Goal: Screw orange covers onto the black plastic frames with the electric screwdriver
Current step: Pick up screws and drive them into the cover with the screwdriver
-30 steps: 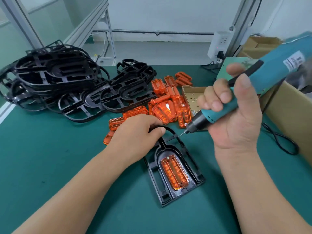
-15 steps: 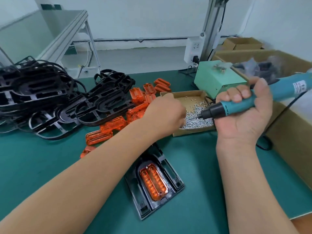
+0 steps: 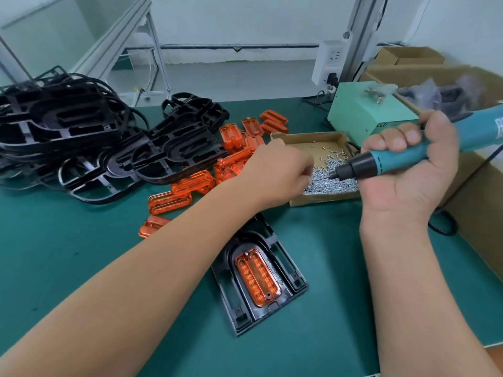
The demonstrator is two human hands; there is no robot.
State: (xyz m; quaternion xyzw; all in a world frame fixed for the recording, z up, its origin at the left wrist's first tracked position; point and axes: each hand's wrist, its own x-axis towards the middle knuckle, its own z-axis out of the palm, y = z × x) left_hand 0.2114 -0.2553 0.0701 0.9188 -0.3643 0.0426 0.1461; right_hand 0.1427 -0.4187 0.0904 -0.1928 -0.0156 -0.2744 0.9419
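Note:
A black plastic frame point(image 3: 288, 270) lies on the green mat in front of me, with an orange cover point(image 3: 257, 277) seated in its middle and a screw at the cover's far end. My right hand point(image 3: 408, 186) grips the teal electric screwdriver point(image 3: 394, 159), held level with its bit over the screws point(image 3: 334, 183) in a small cardboard tray point(image 3: 321, 198). My left hand point(image 3: 275, 175) reaches into that tray with fingers curled down among the screws. Its fingertips are hidden and blurred.
A heap of black frames point(image 3: 68, 137) fills the left of the mat, with loose orange covers point(image 3: 190, 183) beside it. A pale green power unit point(image 3: 364, 112) stands behind the tray. A large cardboard box point(image 3: 479, 202) and a black cable point(image 3: 443, 224) border the right side.
My left hand has left the frame and moved right into the screw tray. My right hand has lifted the screwdriver away from the frame toward the tray.

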